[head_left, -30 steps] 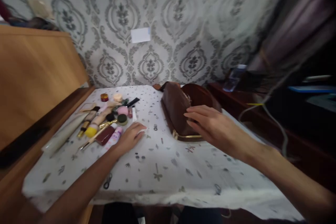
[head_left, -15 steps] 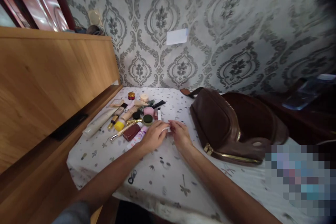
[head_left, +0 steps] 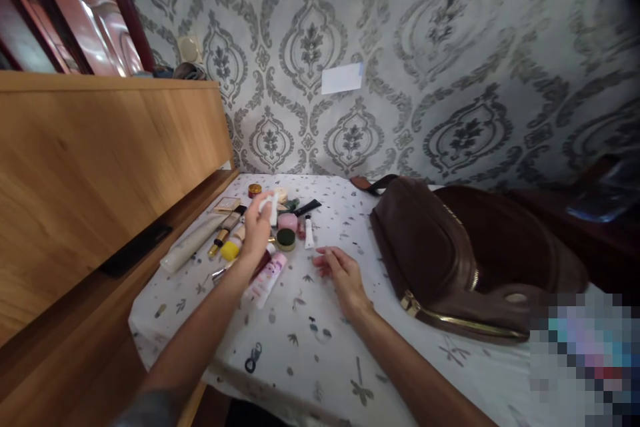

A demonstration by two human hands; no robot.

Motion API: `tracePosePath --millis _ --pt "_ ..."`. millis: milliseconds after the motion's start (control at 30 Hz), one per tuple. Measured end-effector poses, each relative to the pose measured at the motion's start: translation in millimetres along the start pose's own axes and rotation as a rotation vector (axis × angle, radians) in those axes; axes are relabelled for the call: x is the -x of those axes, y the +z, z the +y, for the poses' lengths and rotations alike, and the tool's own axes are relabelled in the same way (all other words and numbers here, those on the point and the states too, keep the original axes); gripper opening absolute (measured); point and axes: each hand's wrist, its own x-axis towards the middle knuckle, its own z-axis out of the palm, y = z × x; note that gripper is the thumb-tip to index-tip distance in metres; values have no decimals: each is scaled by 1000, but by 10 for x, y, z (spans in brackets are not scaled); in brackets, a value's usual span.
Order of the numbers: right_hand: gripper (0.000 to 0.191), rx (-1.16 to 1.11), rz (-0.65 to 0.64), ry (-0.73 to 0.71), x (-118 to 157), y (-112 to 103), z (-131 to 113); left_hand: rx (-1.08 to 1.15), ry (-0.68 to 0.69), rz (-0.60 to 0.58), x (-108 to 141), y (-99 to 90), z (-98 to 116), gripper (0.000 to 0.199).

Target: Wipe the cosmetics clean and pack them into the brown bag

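My left hand [head_left: 259, 221] is closed on a small white item [head_left: 273, 208], perhaps a wipe, above the group of cosmetics. My right hand [head_left: 343, 275] hovers over the cloth with its fingers apart and nothing in them. Just beyond its fingertips lies a small white tube [head_left: 309, 232]. Beside that tube are a dark green-lidded jar [head_left: 286, 239], a pink jar [head_left: 287, 221] and a black tube [head_left: 309, 207]. A pink patterned tube [head_left: 267, 279] lies below my left wrist. Part of a dark red item and other cosmetics are hidden by my left hand and forearm.
A brown leather bag [head_left: 425, 247] lies open at the right. At the left stands a wooden cabinet [head_left: 110, 167]. A long pale tube [head_left: 193, 244], a yellow-capped bottle [head_left: 230, 251] and a red-gold jar [head_left: 255, 191] lie at the left on the patterned cloth [head_left: 295, 347].
My left hand has moved left, away from my right hand, carrying the white item over the cosmetics. My right hand's fingers have parted. The view has shifted slightly.
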Motion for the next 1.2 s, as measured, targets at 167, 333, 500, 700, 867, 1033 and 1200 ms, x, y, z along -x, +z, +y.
tracePosePath --millis 167,333,500,700,867,1033,1200 --pt "54 37 -3 -21 -3 12 -20 -338 138 -302 -546 -40 -497 50" --pt "46 31 -22 -24 11 18 -50 -425 213 -565 -590 24 -778 55" --pt "38 38 -30 -27 11 22 -48 -508 239 -603 -623 15 -888 47" --pt "32 45 -48 -16 11 20 -67 -534 271 -576 -633 62 -845 32" --pt "35 23 -50 1 17 18 -93 -537 287 -452 -481 88 -583 35" --pt "48 -94 -26 25 22 19 -116 -428 448 -482 -27 112 -117 37" --pt "53 -287 -52 79 -9 9 -118 -397 498 -583 543 200 183 38"
